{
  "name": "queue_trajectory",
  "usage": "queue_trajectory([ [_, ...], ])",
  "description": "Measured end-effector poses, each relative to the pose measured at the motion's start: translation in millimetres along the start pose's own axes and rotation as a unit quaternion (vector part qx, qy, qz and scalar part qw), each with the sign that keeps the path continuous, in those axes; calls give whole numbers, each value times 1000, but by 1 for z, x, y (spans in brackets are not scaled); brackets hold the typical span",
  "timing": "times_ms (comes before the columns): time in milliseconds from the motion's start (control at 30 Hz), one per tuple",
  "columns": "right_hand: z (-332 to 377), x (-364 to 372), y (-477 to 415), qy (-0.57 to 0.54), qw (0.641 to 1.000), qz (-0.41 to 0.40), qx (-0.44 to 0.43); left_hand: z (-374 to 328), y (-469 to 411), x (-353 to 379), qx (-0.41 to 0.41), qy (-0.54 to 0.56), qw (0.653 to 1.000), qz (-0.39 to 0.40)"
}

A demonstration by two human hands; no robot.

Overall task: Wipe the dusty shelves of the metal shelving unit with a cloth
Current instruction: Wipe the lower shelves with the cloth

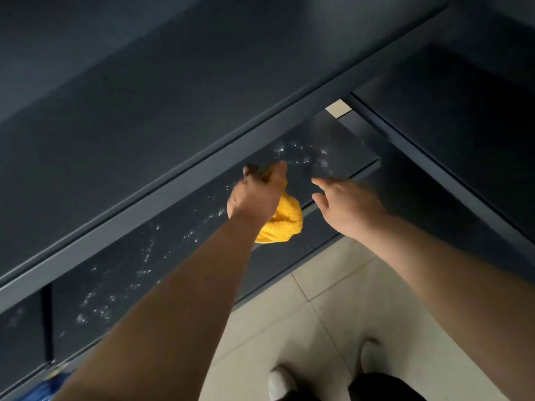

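Head view: tiled floor (347, 299) lies below both forearms. Left hand (256, 196) grips the bunched yellow cloth (285, 224), fingers curled over it, holding it on the shelf (121, 285). Right hand (348, 205) is just right of the cloth, fingers spread, holding nothing, over the shelf's front edge; contact unclear. Pale specks (307, 157) lie beyond both hands and left of the left arm. Judgement: cloth is soft, light and unlikely to slip; hold it wadded in the palm. Upper shelf (144, 125) lies farther out.
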State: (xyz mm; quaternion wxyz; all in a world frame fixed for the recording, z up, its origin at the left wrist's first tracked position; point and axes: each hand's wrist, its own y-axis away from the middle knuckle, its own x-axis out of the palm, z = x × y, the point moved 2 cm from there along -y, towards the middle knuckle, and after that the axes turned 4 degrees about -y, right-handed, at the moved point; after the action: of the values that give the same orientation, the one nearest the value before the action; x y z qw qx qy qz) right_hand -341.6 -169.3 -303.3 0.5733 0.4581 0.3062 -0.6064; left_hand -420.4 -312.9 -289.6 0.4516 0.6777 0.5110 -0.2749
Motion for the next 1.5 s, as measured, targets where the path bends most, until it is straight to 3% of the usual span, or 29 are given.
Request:
queue_trajectory([
  [167,-1,24,-45,-2,999,-19,-34,8,-53,14,30,124,988,-87],
  [267,-2,45,-70,-3,996,-56,-68,23,-79,31,41,159,982,-91],
  [367,-6,68,-91,12,992,-71,-107,50,-102,49,97,14,994,-39],
  [500,-8,104,-113,108,978,-48,-169,70,-113,70,141,-195,969,-48],
  [567,-12,116,-118,110,981,-47,-154,71,-115,75,143,-190,969,-71],
  [833,-23,113,-114,88,968,-182,-150,78,-115,68,137,-82,983,-87],
  [967,-32,112,-104,78,959,-228,-147,66,-106,69,114,-126,975,-142],
  [1067,-48,104,-98,77,951,-259,-147,43,-95,87,104,-130,983,-78],
  [1167,-74,93,-100,101,960,-240,-101,29,-90,115,79,-165,983,-13],
  [1267,-98,87,-104,104,970,-211,-60,30,-95,131,108,-247,962,-54],
  [1500,-128,89,-109,90,979,-171,-58,30,-143,128,149,-219,960,-97],
])
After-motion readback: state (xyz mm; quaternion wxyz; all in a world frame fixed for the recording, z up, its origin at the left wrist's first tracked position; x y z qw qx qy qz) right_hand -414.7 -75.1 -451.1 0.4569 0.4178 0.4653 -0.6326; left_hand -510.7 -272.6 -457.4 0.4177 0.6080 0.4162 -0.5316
